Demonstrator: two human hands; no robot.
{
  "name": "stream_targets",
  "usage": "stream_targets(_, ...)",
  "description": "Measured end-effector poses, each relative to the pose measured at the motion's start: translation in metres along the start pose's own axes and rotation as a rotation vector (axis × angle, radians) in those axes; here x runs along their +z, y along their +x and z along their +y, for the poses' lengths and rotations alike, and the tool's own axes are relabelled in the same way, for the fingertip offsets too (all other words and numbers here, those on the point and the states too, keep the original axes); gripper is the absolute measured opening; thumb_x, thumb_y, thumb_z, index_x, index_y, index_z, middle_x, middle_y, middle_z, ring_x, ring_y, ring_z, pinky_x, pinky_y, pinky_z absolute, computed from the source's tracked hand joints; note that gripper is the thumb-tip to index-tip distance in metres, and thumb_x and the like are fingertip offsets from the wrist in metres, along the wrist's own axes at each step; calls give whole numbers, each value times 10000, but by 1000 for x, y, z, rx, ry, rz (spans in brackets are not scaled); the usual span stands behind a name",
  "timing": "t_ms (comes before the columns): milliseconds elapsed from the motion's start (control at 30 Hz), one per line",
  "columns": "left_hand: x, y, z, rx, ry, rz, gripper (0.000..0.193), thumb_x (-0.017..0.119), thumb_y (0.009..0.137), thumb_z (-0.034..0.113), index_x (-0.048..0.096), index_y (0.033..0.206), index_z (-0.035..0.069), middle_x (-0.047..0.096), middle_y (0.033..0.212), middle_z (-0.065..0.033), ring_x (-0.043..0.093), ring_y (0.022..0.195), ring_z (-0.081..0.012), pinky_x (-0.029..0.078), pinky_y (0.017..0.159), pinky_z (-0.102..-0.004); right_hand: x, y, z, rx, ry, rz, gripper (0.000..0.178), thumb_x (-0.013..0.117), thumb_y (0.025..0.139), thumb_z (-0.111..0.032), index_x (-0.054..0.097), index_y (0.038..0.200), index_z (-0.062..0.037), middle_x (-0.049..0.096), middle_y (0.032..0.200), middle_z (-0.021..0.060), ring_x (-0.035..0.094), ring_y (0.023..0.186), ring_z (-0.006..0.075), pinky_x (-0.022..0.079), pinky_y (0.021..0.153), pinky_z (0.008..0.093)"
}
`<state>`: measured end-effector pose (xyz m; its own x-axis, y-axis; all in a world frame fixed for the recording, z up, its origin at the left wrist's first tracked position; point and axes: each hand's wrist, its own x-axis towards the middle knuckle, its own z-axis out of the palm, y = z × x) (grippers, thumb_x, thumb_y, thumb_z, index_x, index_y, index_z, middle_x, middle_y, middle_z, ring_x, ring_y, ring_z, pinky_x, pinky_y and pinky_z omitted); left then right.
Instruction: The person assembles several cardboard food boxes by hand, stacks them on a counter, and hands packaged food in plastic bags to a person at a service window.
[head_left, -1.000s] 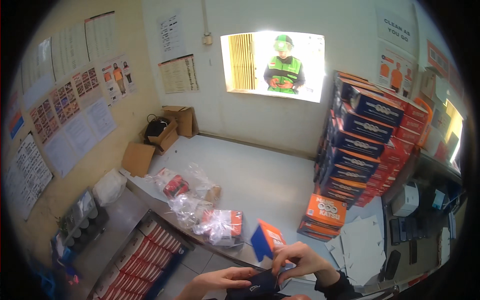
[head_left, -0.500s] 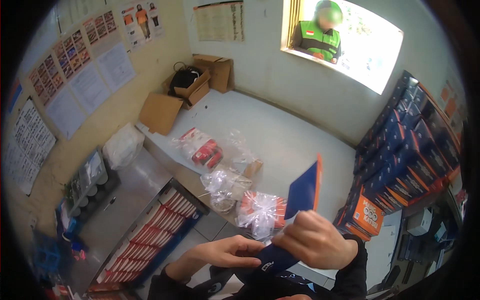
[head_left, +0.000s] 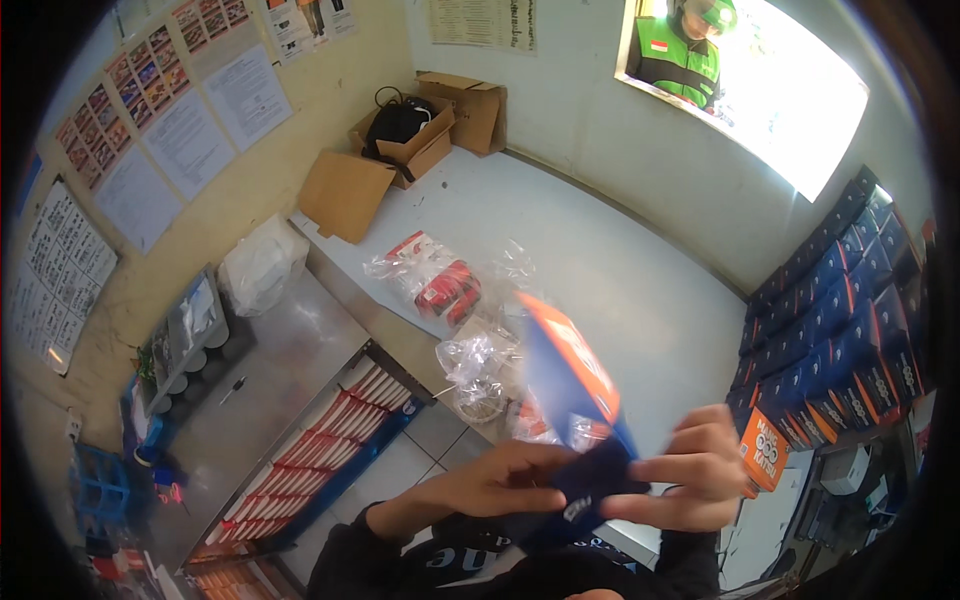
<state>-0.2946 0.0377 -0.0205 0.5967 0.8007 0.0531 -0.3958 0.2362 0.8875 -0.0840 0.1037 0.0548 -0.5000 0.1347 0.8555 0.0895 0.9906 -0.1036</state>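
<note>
A dark blue and orange cardboard carton (head_left: 592, 485) is held up in front of me between both hands, its tall upper panel blurred by motion. My left hand (head_left: 500, 482) is closed on the carton's left side, with the thumb lying across its front. On the other side my right hand (head_left: 688, 475) grips the carton's right edge between thumb and fingers. Behind the carton, an orange package in clear plastic (head_left: 550, 428) is mostly hidden. A clear plastic bag (head_left: 478, 372) and a red-and-white bagged package (head_left: 435, 280) lie on the white table (head_left: 640, 300).
Stacked blue and orange cartons (head_left: 830, 340) stand along the right. An open cardboard box with a black bag (head_left: 400, 130) sits at the back. To the left is a metal counter (head_left: 270, 380) above a shelf of red-and-white boxes (head_left: 310, 470). A person in green (head_left: 680, 55) is at the window.
The carton has turned, so its upper panel leans left and shows its orange printed side. My right hand has shifted right and its fingers have loosened from a fist. The view has shifted too.
</note>
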Motion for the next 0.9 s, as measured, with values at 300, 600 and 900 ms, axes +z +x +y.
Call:
stream_targets(300, 0, 10, -3, 582, 199, 967, 335, 534, 847, 23, 495, 1179, -8, 578, 1077, -81, 571, 983, -178, 455, 881, -324, 47, -50, 40, 139, -96, 93, 209, 809, 604, -128, 709, 783, -170, 680, 804, 24, 546, 562, 110, 379, 447, 212)
stream_targets(600, -12, 24, 1, 513, 349, 1152, 258, 647, 860, 86, 598, 1091, -19, 648, 1050, -109, 640, 929, -163, 498, 783, -272, 87, -35, 53, 125, 262, -94, 136, 742, 663, 15, 672, 778, -1, 415, 615, 28, 483, 472, 128, 380, 404, 277)
stream_targets(900, -12, 54, 3, 386, 1025, 834, 214, 668, 847, 121, 604, 1007, -6, 645, 933, -86, 631, 892, -160, 494, 757, -288, 84, -40, 68, 334, 286, -1, 260, 732, 753, -218, 600, 887, -38, 568, 843, 68, 567, 787, 228, 441, 746, 381)
